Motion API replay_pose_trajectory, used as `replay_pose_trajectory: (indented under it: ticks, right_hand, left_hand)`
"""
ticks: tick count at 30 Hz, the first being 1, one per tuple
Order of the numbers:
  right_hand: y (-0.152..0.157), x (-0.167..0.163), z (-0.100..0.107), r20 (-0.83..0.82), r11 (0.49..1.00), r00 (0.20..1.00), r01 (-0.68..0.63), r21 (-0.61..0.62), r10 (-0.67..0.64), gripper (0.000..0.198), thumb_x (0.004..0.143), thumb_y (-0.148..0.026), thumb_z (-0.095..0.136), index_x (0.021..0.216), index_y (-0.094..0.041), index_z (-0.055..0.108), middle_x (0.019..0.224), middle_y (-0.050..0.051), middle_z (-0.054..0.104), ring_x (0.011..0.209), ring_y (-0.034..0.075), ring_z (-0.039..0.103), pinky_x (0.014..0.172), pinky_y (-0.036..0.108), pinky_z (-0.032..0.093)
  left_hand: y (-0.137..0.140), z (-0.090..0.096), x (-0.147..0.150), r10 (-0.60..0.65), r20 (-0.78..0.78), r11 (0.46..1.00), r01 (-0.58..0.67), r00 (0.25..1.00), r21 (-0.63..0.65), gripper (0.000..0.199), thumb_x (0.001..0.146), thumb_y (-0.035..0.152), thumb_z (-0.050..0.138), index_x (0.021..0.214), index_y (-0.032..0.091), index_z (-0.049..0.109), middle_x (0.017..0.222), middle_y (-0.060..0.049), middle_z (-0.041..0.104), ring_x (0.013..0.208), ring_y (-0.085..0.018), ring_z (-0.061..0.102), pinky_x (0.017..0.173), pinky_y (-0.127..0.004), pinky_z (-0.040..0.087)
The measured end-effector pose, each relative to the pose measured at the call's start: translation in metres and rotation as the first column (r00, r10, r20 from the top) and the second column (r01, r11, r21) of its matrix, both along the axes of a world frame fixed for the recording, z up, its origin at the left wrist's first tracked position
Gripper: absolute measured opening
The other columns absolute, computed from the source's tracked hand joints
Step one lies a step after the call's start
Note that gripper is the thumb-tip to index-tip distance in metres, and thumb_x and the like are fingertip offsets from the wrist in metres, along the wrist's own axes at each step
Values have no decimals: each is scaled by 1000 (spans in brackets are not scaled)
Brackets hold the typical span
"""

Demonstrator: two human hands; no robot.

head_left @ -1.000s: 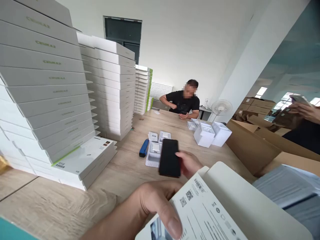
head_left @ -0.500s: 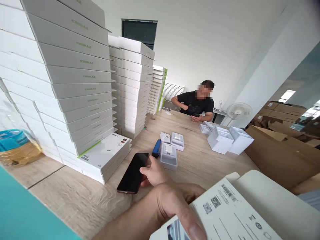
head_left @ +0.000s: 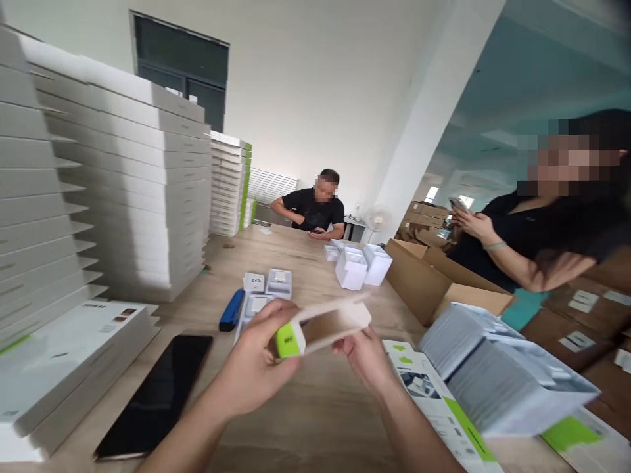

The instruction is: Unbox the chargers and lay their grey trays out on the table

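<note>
A small white carton [head_left: 290,340] with a green end is held above the table in front of me, its near side showing an opening into a brown inside. My left hand [head_left: 261,358] is wrapped round the green end. At the other end, my right hand [head_left: 362,351] has closed fingers on the carton's lower edge and flap. A black phone [head_left: 156,394] lies on the table to the left of my left forearm. Just beyond my left hand sit white trays with small white items [head_left: 279,282] and a blue tool-like object [head_left: 231,310].
Tall stacks of white boxes [head_left: 182,197] line the left. On the right are flat printed cartons [head_left: 428,394], stacked grey-white trays [head_left: 493,387] and an open cardboard box [head_left: 419,282]. White trays [head_left: 351,269] stand farther back. Two people [head_left: 315,210] hold phones, one seated opposite, one standing right.
My right hand has let go of the phone, which now lies on the table. The carton has opened out and both hands hold it. The view has swung right, bringing a standing person into sight.
</note>
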State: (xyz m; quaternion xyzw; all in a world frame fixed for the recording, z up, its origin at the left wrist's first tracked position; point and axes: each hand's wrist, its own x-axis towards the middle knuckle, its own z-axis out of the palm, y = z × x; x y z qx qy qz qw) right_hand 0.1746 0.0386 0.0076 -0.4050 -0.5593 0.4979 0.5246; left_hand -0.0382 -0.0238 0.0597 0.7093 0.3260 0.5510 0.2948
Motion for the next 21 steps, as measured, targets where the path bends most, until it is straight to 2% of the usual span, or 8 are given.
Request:
replay_pose_trajectory:
  ticks: [3, 6, 10, 13, 16, 18, 19, 21]
  right_hand:
    - [-11, 28, 0, -69, 993, 993, 98, 59, -94, 35, 82, -49, 64, 105, -23, 65, 97, 6, 69, 80, 19, 63, 66, 28, 49]
    - [-19, 39, 1, -44, 991, 995, 88, 100, -84, 31, 83, -46, 66, 104, -23, 67, 101, 6, 69, 91, 21, 64, 73, 29, 50]
    - [-12, 46, -5, -11, 990, 995, 95, 103, -94, 30, 83, -48, 66, 99, -23, 68, 95, 5, 69, 86, 19, 63, 71, 28, 48]
    - [-2, 51, -16, 68, 987, 987, 139, 80, -144, 27, 80, -45, 68, 91, -21, 69, 84, 3, 68, 76, 17, 60, 66, 28, 47]
    - [7, 45, -24, 229, 980, 957, 154, 126, -180, 22, 81, -40, 65, 89, -20, 70, 82, 3, 68, 73, 17, 60, 66, 28, 47]
    - [14, 32, -26, 330, 978, 933, 84, 188, -144, 20, 83, -35, 62, 91, -20, 71, 89, 4, 70, 78, 18, 62, 69, 29, 49]
    - [18, 22, -25, 384, 974, 918, 15, 225, -102, 19, 83, -33, 61, 93, -20, 71, 93, 5, 70, 81, 18, 63, 71, 30, 50]
    - [29, -1, -24, 510, 938, 860, -177, 299, 0, 19, 84, -27, 60, 99, -22, 71, 105, 6, 70, 93, 19, 64, 80, 32, 51]
  left_hand:
    - [1, -6, 8, 50, -198, 989, -22, 979, 145, 41, 78, 12, 67, 117, 25, 67, 110, -9, 61, 105, -24, 60, 91, -32, 47]
    - [2, -11, 12, 66, -245, 984, -23, 967, 175, 38, 81, 19, 69, 117, 29, 67, 112, -9, 61, 105, -24, 61, 90, -32, 49]
    - [-2, -9, 18, 55, -275, 988, -12, 960, 154, 33, 80, 19, 68, 112, 27, 67, 112, -8, 63, 103, -25, 63, 86, -30, 50]
    - [-12, -5, 32, -109, -396, 990, 136, 912, 41, 37, 74, 16, 68, 110, 25, 66, 102, -6, 63, 92, -22, 63, 78, -28, 50]
    - [-25, -2, 52, -313, -615, 938, 339, 724, -78, 46, 68, 22, 75, 113, 27, 68, 90, -4, 64, 82, -21, 62, 72, -28, 49]
    - [-31, -2, 61, -331, -706, 919, 383, 626, -91, 42, 75, 31, 74, 116, 27, 69, 87, -5, 65, 81, -22, 61, 75, -30, 49]
    - [-33, -3, 63, -338, -712, 916, 389, 615, -98, 41, 79, 34, 70, 119, 27, 68, 89, -7, 66, 83, -23, 61, 79, -32, 50]
    - [-33, -3, 62, -411, -647, 896, 414, 643, -158, 46, 82, 35, 68, 127, 27, 64, 108, -12, 68, 99, -28, 62, 91, -37, 48]
